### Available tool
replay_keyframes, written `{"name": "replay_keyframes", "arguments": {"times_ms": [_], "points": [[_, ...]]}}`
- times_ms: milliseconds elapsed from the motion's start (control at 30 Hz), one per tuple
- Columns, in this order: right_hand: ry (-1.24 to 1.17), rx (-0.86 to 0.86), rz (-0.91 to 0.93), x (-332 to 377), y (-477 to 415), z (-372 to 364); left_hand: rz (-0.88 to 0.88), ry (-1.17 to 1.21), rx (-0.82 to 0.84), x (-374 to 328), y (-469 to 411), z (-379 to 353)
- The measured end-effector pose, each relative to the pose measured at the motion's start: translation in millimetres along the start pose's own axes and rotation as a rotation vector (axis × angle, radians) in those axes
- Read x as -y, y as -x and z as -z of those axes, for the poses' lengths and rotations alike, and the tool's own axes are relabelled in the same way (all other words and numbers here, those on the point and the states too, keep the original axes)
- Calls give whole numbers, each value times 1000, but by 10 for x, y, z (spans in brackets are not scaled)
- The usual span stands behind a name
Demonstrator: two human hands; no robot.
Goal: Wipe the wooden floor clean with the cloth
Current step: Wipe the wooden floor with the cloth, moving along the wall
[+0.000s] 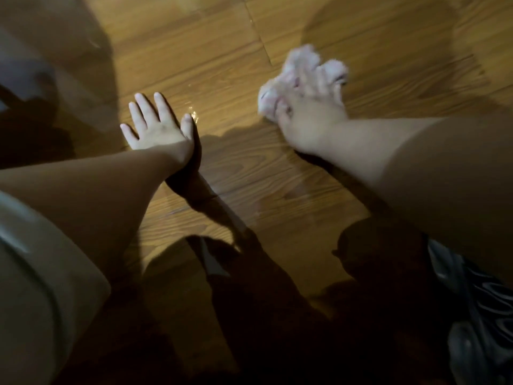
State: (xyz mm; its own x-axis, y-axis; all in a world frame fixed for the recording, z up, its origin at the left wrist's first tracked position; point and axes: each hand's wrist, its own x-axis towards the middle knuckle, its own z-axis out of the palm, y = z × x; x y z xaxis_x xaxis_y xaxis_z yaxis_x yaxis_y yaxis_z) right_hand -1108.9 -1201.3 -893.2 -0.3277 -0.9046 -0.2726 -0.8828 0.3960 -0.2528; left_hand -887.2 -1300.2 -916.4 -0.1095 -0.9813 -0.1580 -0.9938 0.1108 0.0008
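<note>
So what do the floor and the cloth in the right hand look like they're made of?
The floor looks like wood or wood-look laminate: brown grain lines, plank seams, a glossy sheen with wet glints. The cloth under the right hand looks like soft, fluffy fabric, pale pinkish white, bunched in lumps; motion blur hides its weave.

- I see my right hand [306, 118] and the cloth [299, 73] smeared by motion blur; I cannot make out the grip.
- The cloth's underside is hidden against the wooden floor [222, 65].
- A dark patterned object [477, 315] is cut off at the lower right edge.
- Deep shadow hides the bottom floor.
</note>
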Motion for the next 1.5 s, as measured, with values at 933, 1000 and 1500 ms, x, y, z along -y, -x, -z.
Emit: {"name": "replay_keyframes", "arguments": {"times_ms": [933, 1000, 1500], "points": [[-49, 160, -267, -255, 1006, -81, -114, -3, 118, -7, 402, -64], [-5, 192, 69, 4, 1098, -199, -96, 1, 113, 35, 397, -66], [-22, 26, -319, -450, 962, -175, -35, -4, 135, -157, 421, 22]]}}
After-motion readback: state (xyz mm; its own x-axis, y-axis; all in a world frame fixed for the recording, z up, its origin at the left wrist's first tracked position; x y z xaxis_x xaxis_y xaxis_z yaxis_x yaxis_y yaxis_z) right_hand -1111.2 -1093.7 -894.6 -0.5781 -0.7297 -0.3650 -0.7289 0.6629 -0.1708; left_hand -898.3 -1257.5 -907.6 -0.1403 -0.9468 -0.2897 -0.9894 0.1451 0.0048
